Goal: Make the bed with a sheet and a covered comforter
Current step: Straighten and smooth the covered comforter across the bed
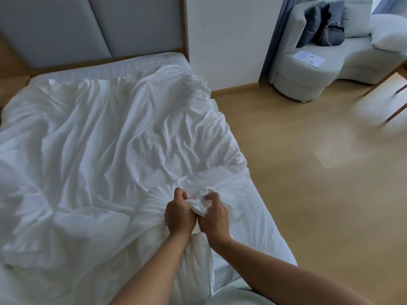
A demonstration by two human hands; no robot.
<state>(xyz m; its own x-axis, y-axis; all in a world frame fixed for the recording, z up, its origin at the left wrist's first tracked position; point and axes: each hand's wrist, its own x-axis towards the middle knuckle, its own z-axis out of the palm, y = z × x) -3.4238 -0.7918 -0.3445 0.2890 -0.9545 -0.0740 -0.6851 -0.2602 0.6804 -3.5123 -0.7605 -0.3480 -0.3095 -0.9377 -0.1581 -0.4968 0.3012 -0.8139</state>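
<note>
There is one bed (pixel 136 66), and on it lies one white comforter (pixel 99 139) in its cover, soft and full of wrinkles, spread over almost the whole top. Two hands work at the right edge near the foot. The left hand (pixel 179 213) and the right hand (pixel 215 214) are side by side, both with fingers curled tightly around one bunched lump of the white cloth of the comforter. To the right of the hands a smoother strip of white sheet (pixel 259 234) covers the mattress side. The headboard (pixel 136 25) shows two padded grey panels in a wooden frame. On the light wooden floor (pixel 297 172) stands one curved pale sofa (pixel 308 75) with a rough fabric; on it lie one sheet of paper (pixel 309 59), one white pillow (pixel 389 34) and some dark cushions I cannot count.
</note>
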